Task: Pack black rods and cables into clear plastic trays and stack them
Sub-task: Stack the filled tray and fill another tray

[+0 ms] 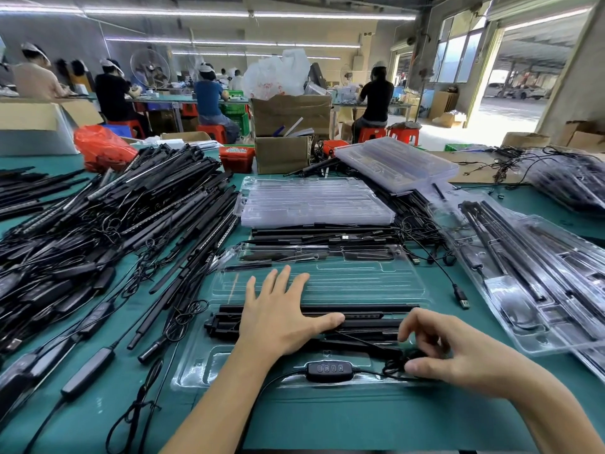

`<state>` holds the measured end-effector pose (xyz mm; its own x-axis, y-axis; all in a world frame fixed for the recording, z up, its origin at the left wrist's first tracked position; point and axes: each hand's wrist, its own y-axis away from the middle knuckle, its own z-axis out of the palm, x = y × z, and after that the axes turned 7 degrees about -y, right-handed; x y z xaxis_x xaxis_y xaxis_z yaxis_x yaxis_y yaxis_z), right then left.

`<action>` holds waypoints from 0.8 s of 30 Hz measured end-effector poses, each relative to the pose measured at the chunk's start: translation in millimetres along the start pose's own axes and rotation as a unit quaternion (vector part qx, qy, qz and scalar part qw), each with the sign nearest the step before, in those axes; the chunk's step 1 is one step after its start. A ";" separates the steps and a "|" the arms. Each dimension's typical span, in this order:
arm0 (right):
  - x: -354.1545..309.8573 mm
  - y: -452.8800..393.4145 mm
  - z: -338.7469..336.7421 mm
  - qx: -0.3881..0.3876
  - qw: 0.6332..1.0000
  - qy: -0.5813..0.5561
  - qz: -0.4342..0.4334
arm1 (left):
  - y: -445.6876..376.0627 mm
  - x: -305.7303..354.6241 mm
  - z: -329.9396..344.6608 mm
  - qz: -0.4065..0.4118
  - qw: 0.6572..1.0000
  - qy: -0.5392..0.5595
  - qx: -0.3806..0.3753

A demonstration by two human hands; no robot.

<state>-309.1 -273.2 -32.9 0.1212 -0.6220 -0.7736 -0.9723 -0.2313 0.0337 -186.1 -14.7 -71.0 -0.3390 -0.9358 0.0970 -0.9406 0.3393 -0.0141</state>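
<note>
A clear plastic tray [343,283] lies open on the green table in front of me. Black rods [370,317] lie across its middle channel. My left hand [281,316] rests flat on the rods with fingers spread. A black cable with an inline button controller [329,371] runs along the tray's near edge. My right hand [458,352] pinches the coiled end of that cable [397,363] at the tray's right side, thumb and curled fingers around it.
A big heap of loose black rods and cables [114,224] fills the left. Stacks of empty clear trays [314,201] sit beyond my tray, with another stack [396,162] behind. Packed trays [537,283] lie to the right. Cardboard boxes [288,139] stand at the back.
</note>
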 end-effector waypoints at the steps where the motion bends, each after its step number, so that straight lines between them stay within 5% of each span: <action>1: 0.7 -0.7 0.4 0.000 1.000 0.008 0.014 | 0.1 0.2 -0.1 0.000 1.000 -0.002 0.000; 24: -4.6 -8.8 13.2 0.039 0.995 0.059 0.077 | -0.9 -0.3 0.9 -0.001 1.000 -0.012 -0.004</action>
<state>-303.7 -258.5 -38.0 -0.0127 -0.7296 -0.6837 -0.9931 -0.0703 0.0934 -185.2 -14.9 -71.9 -0.3380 -0.9382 0.0741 -0.9410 0.3385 -0.0067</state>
